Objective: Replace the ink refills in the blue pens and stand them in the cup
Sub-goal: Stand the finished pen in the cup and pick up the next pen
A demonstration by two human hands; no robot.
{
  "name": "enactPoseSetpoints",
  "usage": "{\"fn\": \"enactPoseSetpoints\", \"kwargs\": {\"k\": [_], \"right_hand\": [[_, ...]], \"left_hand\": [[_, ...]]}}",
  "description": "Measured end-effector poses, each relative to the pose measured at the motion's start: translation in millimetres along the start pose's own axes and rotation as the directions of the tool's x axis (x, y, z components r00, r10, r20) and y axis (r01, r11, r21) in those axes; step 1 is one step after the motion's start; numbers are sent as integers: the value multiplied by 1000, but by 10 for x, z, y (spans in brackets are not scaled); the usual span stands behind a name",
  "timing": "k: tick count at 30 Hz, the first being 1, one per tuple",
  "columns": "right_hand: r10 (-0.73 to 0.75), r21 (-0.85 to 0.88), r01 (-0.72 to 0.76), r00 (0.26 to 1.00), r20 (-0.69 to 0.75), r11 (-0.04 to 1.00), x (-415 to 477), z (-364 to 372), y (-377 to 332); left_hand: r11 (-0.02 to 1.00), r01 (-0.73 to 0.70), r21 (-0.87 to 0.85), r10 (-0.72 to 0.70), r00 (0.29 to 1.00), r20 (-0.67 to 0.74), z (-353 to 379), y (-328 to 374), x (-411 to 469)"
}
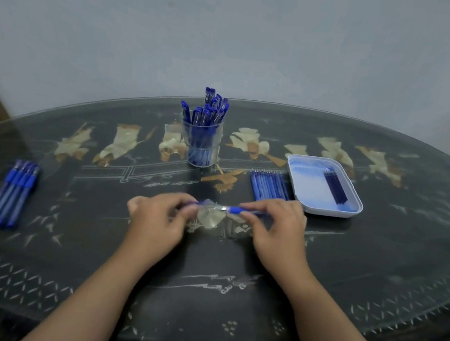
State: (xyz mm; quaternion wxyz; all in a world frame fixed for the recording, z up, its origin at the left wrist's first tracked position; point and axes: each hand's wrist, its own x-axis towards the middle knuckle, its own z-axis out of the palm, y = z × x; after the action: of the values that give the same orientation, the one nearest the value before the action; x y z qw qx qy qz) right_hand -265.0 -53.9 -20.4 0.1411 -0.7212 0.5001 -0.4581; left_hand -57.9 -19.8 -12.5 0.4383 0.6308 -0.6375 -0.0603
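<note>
Head-worn view, down over near table

Left hand and right hand pinch a blue pen level above the table.

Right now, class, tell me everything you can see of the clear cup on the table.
The cup is a clear, plastic-looking cylinder standing upright on the dark patterned table, toward its far side. It holds a bunch of capped blue pens, whose caps fan out above its rim. The left hand and right hand, gripping a separate pen nearer the camera, do not touch it.
</note>
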Motion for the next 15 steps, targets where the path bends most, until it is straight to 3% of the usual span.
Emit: {"fn": "enactPoseSetpoints", "kwargs": {"k": [2,5,8,15], "right_hand": [[23,31,-22,1000,-9,999,7,-15,13],[-33,15,33,999,8,999,-11,20,-24],[-26,12,26,1000,15,1000,-6,25,-11],[-29,-42,31,997,65,999,6,41,5]], "left_hand": [[995,84,-59,-88,994,-72,-52,-52,28],[989,0,147,4,1000,-27,-42,0,-1],[962,-13,272,4,999,33,-7,-4,-17],[966,18,257,-48,993,110,12,-25,13]]}}
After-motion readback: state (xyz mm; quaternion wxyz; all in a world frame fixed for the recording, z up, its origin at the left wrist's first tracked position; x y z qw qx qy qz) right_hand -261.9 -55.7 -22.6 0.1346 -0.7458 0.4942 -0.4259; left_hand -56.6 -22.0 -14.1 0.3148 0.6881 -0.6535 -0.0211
